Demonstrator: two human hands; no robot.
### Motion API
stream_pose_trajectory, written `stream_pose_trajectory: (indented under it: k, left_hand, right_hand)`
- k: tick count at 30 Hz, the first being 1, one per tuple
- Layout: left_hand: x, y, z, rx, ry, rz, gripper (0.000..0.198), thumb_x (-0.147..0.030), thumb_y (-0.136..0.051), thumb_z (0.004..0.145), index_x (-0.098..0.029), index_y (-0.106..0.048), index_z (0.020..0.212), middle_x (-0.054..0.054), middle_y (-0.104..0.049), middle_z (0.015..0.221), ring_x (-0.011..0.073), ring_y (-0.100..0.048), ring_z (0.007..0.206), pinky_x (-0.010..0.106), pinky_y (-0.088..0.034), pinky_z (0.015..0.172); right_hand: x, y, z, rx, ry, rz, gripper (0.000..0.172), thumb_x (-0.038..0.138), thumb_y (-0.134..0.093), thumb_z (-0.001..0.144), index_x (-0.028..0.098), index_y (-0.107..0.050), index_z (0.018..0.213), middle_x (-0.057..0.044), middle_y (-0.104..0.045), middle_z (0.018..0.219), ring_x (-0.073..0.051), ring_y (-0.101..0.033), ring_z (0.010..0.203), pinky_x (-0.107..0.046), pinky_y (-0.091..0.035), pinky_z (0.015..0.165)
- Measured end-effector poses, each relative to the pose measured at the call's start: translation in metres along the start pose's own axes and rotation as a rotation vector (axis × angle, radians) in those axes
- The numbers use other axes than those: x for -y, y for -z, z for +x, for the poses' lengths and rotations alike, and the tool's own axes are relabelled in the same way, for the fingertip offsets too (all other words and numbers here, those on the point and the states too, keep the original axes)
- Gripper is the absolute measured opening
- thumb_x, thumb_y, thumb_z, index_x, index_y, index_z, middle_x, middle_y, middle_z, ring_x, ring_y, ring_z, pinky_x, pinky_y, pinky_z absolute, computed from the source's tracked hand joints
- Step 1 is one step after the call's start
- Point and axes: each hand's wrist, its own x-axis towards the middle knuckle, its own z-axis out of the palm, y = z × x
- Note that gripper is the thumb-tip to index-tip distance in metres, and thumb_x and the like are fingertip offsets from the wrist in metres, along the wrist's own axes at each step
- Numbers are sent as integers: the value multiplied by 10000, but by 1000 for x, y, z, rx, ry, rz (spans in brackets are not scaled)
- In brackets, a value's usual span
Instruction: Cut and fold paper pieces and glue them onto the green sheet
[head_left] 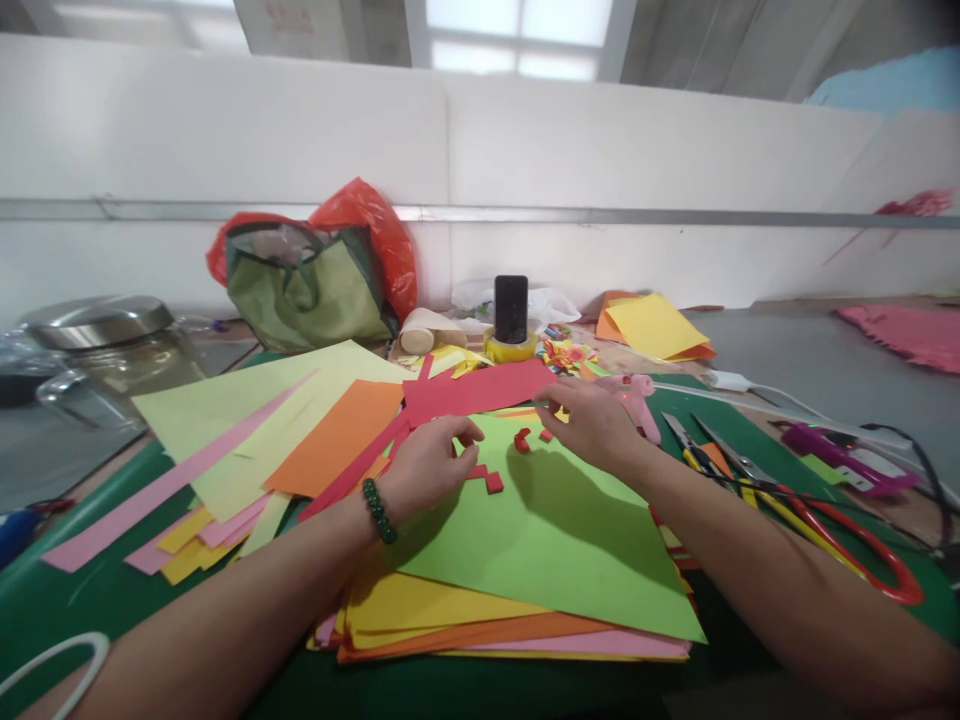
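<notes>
A light green paper sheet (555, 540) tops a stack of coloured paper in front of me. My left hand (435, 462) hovers over its left part, fingers bent, thumb and index apart, nothing visible between them. Close to those fingertips lie small red paper squares (495, 483). My right hand (589, 420) is at the sheet's far right, fingers loosely bent with a gap, seemingly holding nothing. Between the hands stands a curled red paper piece (522, 440). Beyond them lies a wide red paper strip (480, 392), near the right fingertips.
Scissors (817, 520) and a pink glue gun (637, 402) lie right on the green mat. Orange paper (337, 435) and pale yellow sheets (225, 405) spread left. Behind stand a phone (511, 308), a green bag (315, 290) and a glass jar (120, 360).
</notes>
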Motion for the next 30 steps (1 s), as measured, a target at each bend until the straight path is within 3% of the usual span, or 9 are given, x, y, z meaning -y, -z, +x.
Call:
stream_pose_trajectory:
  k: [5,9,12,14,19,25,30]
  left_hand:
    - [3,-1,1,-8,-15,31,214,-223,-533,783,-183,-661,950,27,-700,870,160,-599,682,273,-441,607]
    - [2,-2,1,-10,-29,52,228,-199,-541,772,-195,-661,965,25,-702,911,155,-601,683,274,-451,627]
    - [0,-3,0,-8,-36,74,233,-185,-527,777,-194,-666,965,30,-705,927,164,-610,718,279,-459,651]
    - [-1,-3,0,-10,-41,88,231,-192,-523,782,-195,-669,962,37,-706,932,175,-616,749,288,-466,676]
    - [-1,-4,0,5,-39,74,240,-200,-521,788,-192,-671,975,52,-706,952,191,-623,778,299,-466,683]
    - [-2,-3,0,2,-42,95,232,-185,-516,797,-187,-675,966,52,-701,934,193,-622,790,301,-465,707]
    - [-2,-3,0,12,-34,71,237,-186,-522,793,-178,-680,969,56,-697,931,192,-612,766,306,-458,699]
  right_hand:
    - [-3,-3,0,-34,3,11,452,112,-492,779,186,-573,1217,-92,-680,989,-242,-609,923,-345,-482,744]
    - [3,-6,-1,147,58,41,581,68,-513,721,181,-519,1290,-96,-637,1207,-258,-552,1116,-383,-460,893]
    - [11,-7,-1,344,62,49,573,97,-551,747,144,-496,1315,-109,-655,1187,-260,-561,1112,-354,-458,863]
    - [14,-7,0,399,28,50,520,106,-548,783,147,-512,1300,-94,-699,1093,-245,-602,1039,-325,-459,807]
    - [15,-5,2,366,-73,42,421,98,-523,811,183,-576,1220,-38,-739,971,-202,-658,904,-281,-453,738]
    - [12,-6,-2,302,57,62,550,8,-520,712,170,-563,1236,-90,-667,1175,-210,-603,1065,-294,-458,833]
    - [12,-14,-1,339,79,56,414,115,-562,805,189,-586,1212,-80,-724,991,-207,-649,933,-271,-458,734]
